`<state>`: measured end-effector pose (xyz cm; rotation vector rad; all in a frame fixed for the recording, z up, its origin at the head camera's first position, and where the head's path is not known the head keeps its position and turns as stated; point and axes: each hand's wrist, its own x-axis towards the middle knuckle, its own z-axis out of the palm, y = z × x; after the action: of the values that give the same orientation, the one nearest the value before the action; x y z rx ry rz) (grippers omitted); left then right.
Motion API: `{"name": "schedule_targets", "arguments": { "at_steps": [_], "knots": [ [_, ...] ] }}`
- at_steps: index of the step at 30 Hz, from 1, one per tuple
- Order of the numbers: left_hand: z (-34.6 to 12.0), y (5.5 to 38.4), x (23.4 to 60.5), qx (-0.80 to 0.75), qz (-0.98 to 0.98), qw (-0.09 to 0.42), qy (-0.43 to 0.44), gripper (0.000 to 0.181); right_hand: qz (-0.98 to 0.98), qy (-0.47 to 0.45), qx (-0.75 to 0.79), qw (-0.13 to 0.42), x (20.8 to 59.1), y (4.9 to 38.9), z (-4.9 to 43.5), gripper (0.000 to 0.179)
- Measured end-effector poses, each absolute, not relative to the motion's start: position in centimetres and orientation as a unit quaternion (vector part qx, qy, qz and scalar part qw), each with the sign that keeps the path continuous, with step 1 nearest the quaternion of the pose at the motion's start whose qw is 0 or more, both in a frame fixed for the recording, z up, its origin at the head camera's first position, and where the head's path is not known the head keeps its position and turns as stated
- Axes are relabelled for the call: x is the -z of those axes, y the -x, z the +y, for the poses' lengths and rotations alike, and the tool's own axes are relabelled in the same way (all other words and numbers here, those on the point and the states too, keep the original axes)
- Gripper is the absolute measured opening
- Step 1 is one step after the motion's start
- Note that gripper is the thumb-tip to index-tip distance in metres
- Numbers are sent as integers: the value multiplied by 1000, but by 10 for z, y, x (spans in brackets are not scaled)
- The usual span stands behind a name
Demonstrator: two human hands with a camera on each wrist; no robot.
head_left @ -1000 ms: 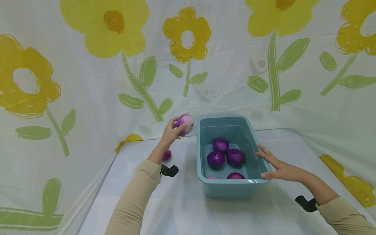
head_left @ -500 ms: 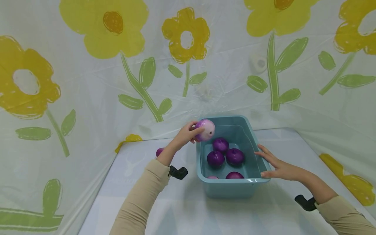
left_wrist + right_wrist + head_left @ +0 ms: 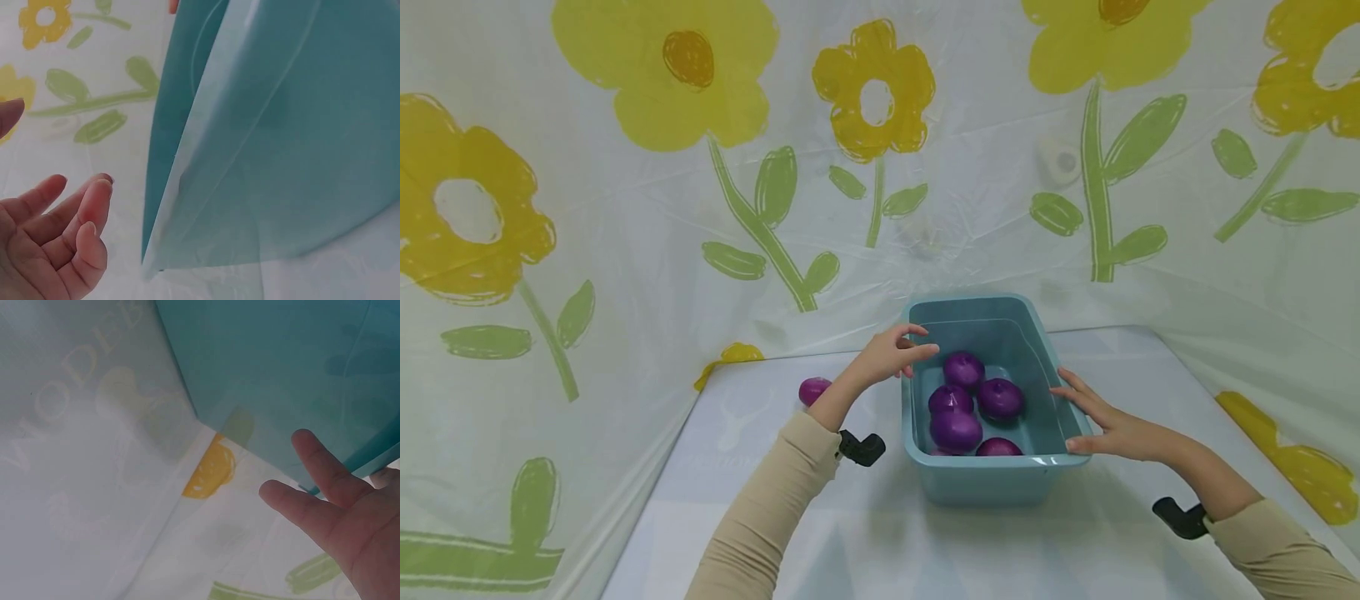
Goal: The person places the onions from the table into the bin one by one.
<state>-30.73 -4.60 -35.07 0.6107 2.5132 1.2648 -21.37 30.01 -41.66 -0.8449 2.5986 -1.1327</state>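
My left hand (image 3: 891,354) hovers over the left rim of a blue-green plastic bin (image 3: 985,483), fingers parted and nothing between them; the left wrist view shows its loosely bent fingers (image 3: 94,206) beside the bin wall. Inside the bin lie several purple onions (image 3: 1001,400). One onion (image 3: 956,430) sits at the near left, overlapping the others in the head view. With spread, fairly straight fingers, my right hand (image 3: 1112,429) rests on the bin's right rim, its thumb at the near corner. In the right wrist view two fingers (image 3: 328,469) extend along the outer wall.
Left of the bin, a smaller purple onion (image 3: 814,391) lies on the white table (image 3: 760,500), partly behind my left wrist. A pale curtain printed with yellow flowers (image 3: 872,217) hangs behind and around the table.
My left hand carried an onion rightward over the bin's left rim and let it go; it now lies among the others inside. My right hand stays at the right rim.
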Motion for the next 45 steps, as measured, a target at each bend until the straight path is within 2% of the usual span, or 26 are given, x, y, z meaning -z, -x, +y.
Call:
{"name": "schedule_targets", "arguments": {
  "at_steps": [5, 12, 18, 21, 25, 33, 40, 45],
  "knots": [
    [-54, 309, 353, -427, 873, 106, -209, 47, 873, 284, 385, 91, 415, 213, 299, 71],
    [-71, 313, 360, -419, 894, 31, -157, 43, 876, 278, 383, 93, 414, 212, 298, 70],
    [-97, 323, 377, -386, 918, -42, -76, 49, 872, 285, 387, 96, 413, 212, 298, 70],
    [-114, 328, 389, -369, 927, -58, -39, 55, 872, 284, 387, 97, 413, 212, 298, 70],
    [-135, 335, 408, -341, 938, -55, 3, 64, 873, 282, 386, 100, 413, 212, 298, 70],
    [-161, 341, 462, -294, 954, -5, 58, 76, 873, 281, 386, 95, 414, 212, 298, 70],
    [-167, 333, 499, -261, 964, 12, 57, 73, 873, 285, 386, 91, 418, 210, 297, 70],
    [-168, 333, 505, -262, 964, -26, 40, 61, 872, 286, 388, 88, 415, 211, 297, 69]
  ]
}}
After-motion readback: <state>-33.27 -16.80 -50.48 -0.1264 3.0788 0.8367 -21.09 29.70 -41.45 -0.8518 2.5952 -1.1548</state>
